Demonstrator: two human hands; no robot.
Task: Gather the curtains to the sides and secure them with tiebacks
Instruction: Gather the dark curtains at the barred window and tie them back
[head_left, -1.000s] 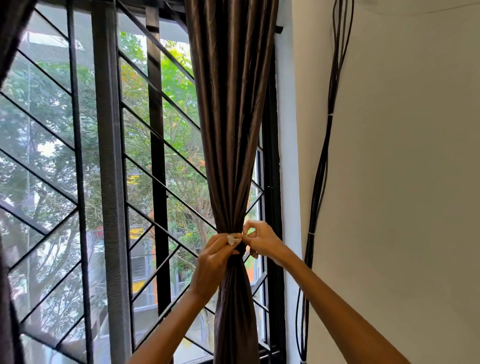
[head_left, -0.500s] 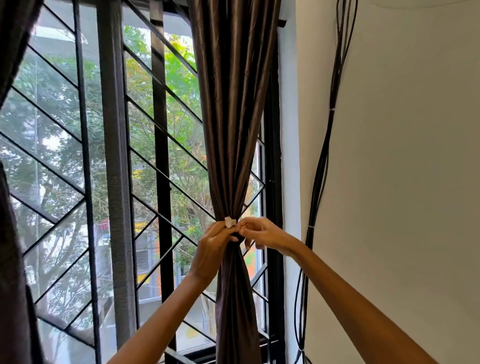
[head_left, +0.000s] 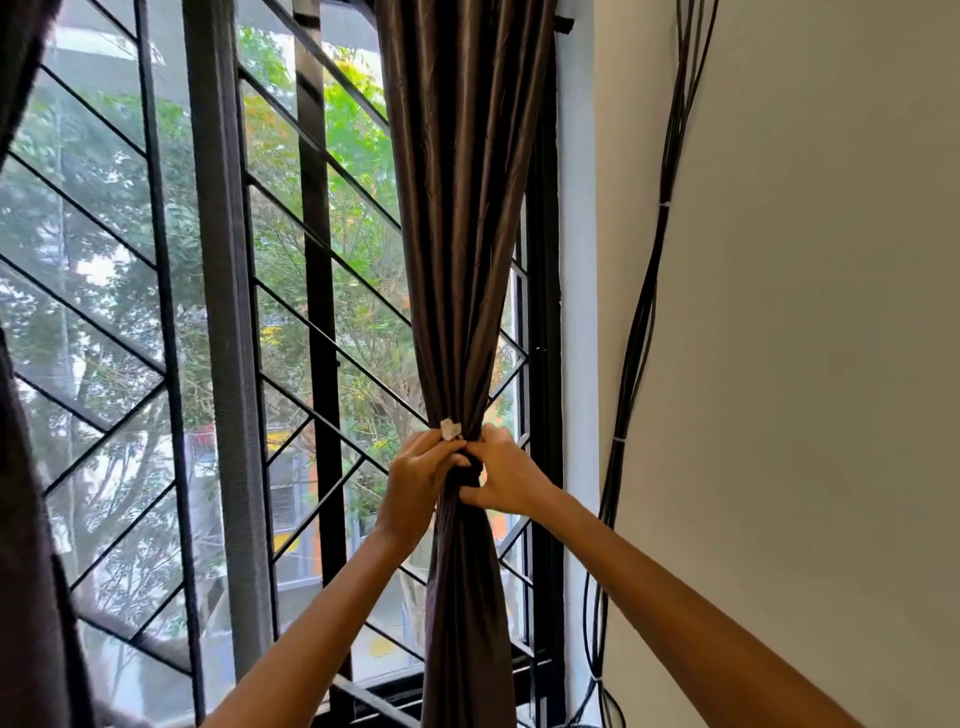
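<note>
A dark brown satin curtain (head_left: 462, 218) hangs gathered into a narrow bunch at the right side of the window. A dark tieback (head_left: 470, 465) wraps its waist, with a small white tag (head_left: 450, 429) sticking up just above. My left hand (head_left: 415, 488) grips the bunch and tieback from the left. My right hand (head_left: 506, 478) pinches the tieback from the right, fingers curled over it. A second dark curtain (head_left: 26, 545) hangs at the far left edge, only partly in view.
Behind the curtain is a window with a black diagonal metal grille (head_left: 322, 312) and a grey frame post (head_left: 223, 312). A bundle of black cables (head_left: 644, 312) runs down the cream wall (head_left: 805, 312) to the right.
The view has tilted a little upward, so both hands and the curtain's waist sit higher in the frame. My right hand has closed in over the tieback beside my left.
</note>
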